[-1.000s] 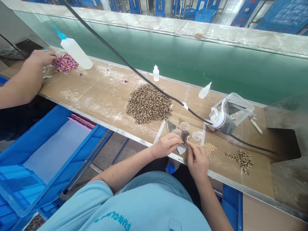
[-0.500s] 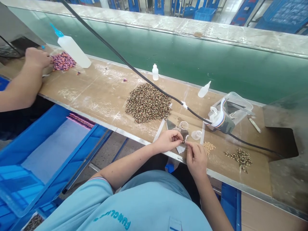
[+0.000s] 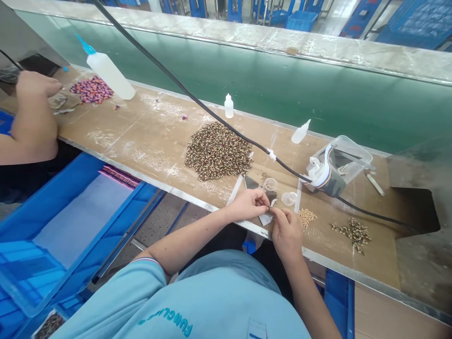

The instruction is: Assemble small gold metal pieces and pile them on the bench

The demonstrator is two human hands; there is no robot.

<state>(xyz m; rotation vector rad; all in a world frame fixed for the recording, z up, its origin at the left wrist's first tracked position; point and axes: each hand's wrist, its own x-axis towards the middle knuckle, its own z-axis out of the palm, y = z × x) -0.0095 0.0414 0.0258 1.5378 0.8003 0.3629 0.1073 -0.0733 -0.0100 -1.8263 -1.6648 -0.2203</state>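
Observation:
My left hand (image 3: 249,205) is closed in a pinch at the table's near edge, its thumb and fingertips pressed on a tiny dark piece. My right hand (image 3: 288,231) pinches at the same spot from the other side, and the fingertips of both hands meet. What the piece is, I cannot make out. Just beyond the fingers are a small clear round dish (image 3: 270,183) and a second clear round dish (image 3: 289,199). Beside my right hand lies a little heap of tan bits (image 3: 307,217). A large mound of small dark-and-gold pieces (image 3: 218,151) is farther back, left of the dishes.
A smaller dark-and-gold heap (image 3: 356,232) lies at right, near a clear plastic box (image 3: 353,155). A black cable (image 3: 197,100) crosses above the table. Small white bottles (image 3: 229,106) stand at the back. At left, a co-worker's hand (image 3: 37,84) is near a pink-and-purple heap (image 3: 94,89).
My right hand has shifted slightly up and left, bringing its fingertips against those of my left hand. The co-worker's hand has moved left, away from the pink-and-purple heap.

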